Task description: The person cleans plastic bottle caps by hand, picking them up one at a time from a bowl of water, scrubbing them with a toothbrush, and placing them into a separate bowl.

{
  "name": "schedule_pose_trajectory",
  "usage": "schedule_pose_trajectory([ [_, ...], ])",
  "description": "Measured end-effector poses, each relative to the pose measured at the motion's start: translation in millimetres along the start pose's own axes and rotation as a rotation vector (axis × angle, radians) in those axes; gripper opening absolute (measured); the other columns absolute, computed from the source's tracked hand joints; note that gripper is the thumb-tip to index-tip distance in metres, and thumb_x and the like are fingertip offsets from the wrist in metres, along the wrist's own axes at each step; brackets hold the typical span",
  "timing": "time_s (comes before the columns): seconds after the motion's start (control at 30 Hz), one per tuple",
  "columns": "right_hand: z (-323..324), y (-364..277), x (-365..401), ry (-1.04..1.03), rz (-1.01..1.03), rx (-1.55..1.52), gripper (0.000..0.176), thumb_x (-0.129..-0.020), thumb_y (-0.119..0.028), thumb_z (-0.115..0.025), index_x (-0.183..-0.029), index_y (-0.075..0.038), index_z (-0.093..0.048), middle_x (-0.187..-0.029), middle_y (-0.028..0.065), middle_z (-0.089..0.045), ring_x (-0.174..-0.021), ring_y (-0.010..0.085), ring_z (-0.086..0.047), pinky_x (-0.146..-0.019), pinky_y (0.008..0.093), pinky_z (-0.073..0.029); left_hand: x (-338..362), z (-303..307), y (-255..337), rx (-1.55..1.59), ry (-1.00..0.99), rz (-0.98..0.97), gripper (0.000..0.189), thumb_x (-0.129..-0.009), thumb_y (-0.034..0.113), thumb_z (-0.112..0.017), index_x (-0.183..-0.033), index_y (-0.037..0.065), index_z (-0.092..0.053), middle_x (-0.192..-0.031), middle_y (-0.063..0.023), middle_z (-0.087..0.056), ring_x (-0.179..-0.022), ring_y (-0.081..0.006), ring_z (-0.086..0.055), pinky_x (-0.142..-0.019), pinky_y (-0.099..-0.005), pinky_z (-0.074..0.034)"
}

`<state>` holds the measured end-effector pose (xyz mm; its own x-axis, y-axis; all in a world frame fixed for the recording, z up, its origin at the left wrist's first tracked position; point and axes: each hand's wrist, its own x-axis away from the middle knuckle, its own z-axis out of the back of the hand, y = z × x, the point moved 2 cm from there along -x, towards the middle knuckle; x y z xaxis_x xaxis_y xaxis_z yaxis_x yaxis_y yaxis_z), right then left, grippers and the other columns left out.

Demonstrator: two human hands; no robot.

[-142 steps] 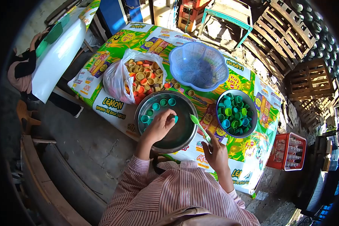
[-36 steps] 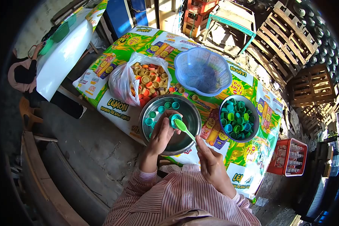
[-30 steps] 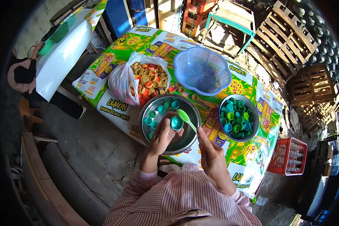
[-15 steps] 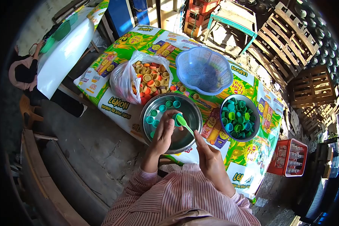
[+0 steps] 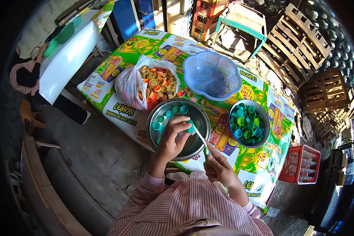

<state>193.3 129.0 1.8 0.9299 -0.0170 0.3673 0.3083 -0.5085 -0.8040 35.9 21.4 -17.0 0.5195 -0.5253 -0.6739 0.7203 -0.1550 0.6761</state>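
My left hand (image 5: 170, 137) pinches a green bottle cap (image 5: 190, 126) between thumb and fingers, above a metal bowl (image 5: 202, 120). My right hand (image 5: 220, 167) grips a green toothbrush (image 5: 204, 146) by its handle, the head end up against or very near the cap; exact contact is too small to tell. Several green caps (image 5: 161, 118) lie around the left and far sides inside the bowl. To the right, a bluish-grey bowl (image 5: 268, 128) holds a heap of green and teal caps (image 5: 247, 122).
Behind the metal bowl, a plastic bag (image 5: 126, 88) spills orange and tan caps (image 5: 157, 82). A blue plastic basket (image 5: 212, 74) stands at the table's back. A red crate (image 5: 301, 164) is on the floor at right. Another person (image 5: 27, 74) sits at a far-left table.
The toothbrush has turned, its bristle side no longer facing me, and my right hand has shifted slightly down and right. The cap in my left hand has tilted and moved slightly right.
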Motion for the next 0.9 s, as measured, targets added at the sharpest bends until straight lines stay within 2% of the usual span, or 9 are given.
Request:
schedule_pose_trajectory([
  [0.23, 14, 10, 7, -0.207, -0.289, -0.565, 0.045, -0.098, -0.026, -0.03, -0.141, -0.031, -0.019, -0.059, -0.0049, -0.025, -0.041, 0.0035, -0.017, -0.035, 0.0172, -0.02, 16, 0, -4, -0.115, -0.138, -0.085, 0.036, -0.075, 0.0, -0.065, -0.108, 0.009, -0.053, -0.112, -0.0114, -0.052, -0.102, -0.0308, -0.053, -0.083, -0.0374, -0.046],
  [0.33, 19, 25, -2, -0.049, -0.049, -0.109, 0.046, -0.096, -0.019, -0.037, -0.141, -0.022, -0.025, -0.057, -0.001, -0.032, -0.041, 0.0066, -0.028, -0.036, 0.0212, -0.028, 23, -6, -2, -0.047, -0.11, -0.056, 0.035, -0.079, 0.001, -0.062, -0.111, 0.005, -0.049, -0.113, -0.0128, -0.051, -0.103, -0.0267, -0.053, -0.084, -0.035, -0.046],
  [0.37, 22, 31, -2, -0.053, -0.05, -0.108, 0.046, -0.096, -0.019, -0.037, -0.141, -0.022, -0.025, -0.057, -0.001, -0.032, -0.041, 0.0066, -0.028, -0.036, 0.0212, -0.028, 30, -13, -8, 0.152, -0.066, 0.171, 0.03, -0.084, 0.005, -0.058, -0.111, 0.003, -0.048, -0.109, -0.0118, -0.053, -0.1, -0.0226, -0.054, -0.083, -0.0325, -0.046],
  [0.43, 16, 20, -5, 0.236, 0.404, 0.884, 0.045, -0.093, -0.013, -0.041, -0.137, -0.016, -0.033, -0.057, 0.0062, -0.043, -0.042, 0.0141, -0.044, -0.041, 0.0271, -0.039, 42, -19, -20, 0.351, -0.015, 0.389, 0.026, -0.088, 0.01, -0.054, -0.112, 0.001, -0.046, -0.106, -0.0108, -0.054, -0.097, -0.0184, -0.055, -0.081, -0.03, -0.046],
  [0.47, 14, 22, -9, 0.304, 0.57, 0.951, 0.05, -0.087, -0.006, -0.046, -0.134, -0.019, -0.039, -0.061, 0.0108, -0.052, -0.049, 0.023, -0.055, -0.048, 0.0327, -0.046, 49, -20, -28, 0.49, -0.051, 0.599, 0.022, -0.092, 0.017, -0.048, -0.108, 0.001, -0.047, -0.099, -0.0084, -0.054, -0.09, -0.0143, -0.055, -0.077, -0.027, -0.046],
  [0.53, 23, 25, -10, 0.312, 0.518, 1.207, 0.05, -0.085, -0.005, -0.049, -0.133, -0.018, -0.042, -0.064, 0.0089, -0.055, -0.05, 0.0234, -0.055, -0.049, 0.0334, -0.046, 58, -22, -38, 0.748, -0.111, 0.847, 0.032, -0.098, 0.033, -0.032, -0.097, 0.005, -0.048, -0.078, -0.0019, -0.049, -0.067, -0.0081, -0.048, -0.064, -0.0215, -0.041],
  [0.67, 23, 12, -10, 0.37, 0.497, 1.635, 0.056, -0.077, -0.005, -0.054, -0.129, -0.024, -0.047, -0.062, 0.0036, -0.052, -0.047, 0.0214, -0.053, -0.045, 0.0358, -0.045, 64, -14, -45, 1.286, -0.205, 1.123, 0.031, -0.097, 0.033, -0.035, -0.09, 0.006, -0.049, -0.072, -0.0011, -0.046, -0.062, -0.0088, -0.043, -0.059, -0.0237, -0.039],
  [0.83, 34, 13, 0, 0.479, 0.585, 1.59, 0.057, -0.076, -0.004, -0.055, -0.128, -0.025, -0.048, -0.062, 0.0029, -0.051, -0.046, 0.0197, -0.053, -0.042, 0.0349, -0.043, 55, 2, -49, 0.989, -0.328, 1.221, 0.029, -0.094, 0.033, -0.044, -0.093, 0.005, -0.052, -0.069, -0.0047, -0.052, -0.061, -0.0115, -0.048, -0.061, -0.0258, -0.043],
  [0.9, 47, 15, 5, 0.584, 0.568, 1.437, 0.049, -0.082, -0.008, -0.055, -0.128, -0.023, -0.048, -0.061, 0.006, -0.05, -0.047, 0.0244, -0.053, -0.043, 0.0378, -0.043, 45, 3, -48, 0.039, -0.295, 0.826, 0.025, -0.089, 0.028, -0.054, -0.095, 0.004, -0.051, -0.076, -0.0096, -0.054, -0.062, -0.0168, -0.05, -0.063, -0.0284, -0.045],
])
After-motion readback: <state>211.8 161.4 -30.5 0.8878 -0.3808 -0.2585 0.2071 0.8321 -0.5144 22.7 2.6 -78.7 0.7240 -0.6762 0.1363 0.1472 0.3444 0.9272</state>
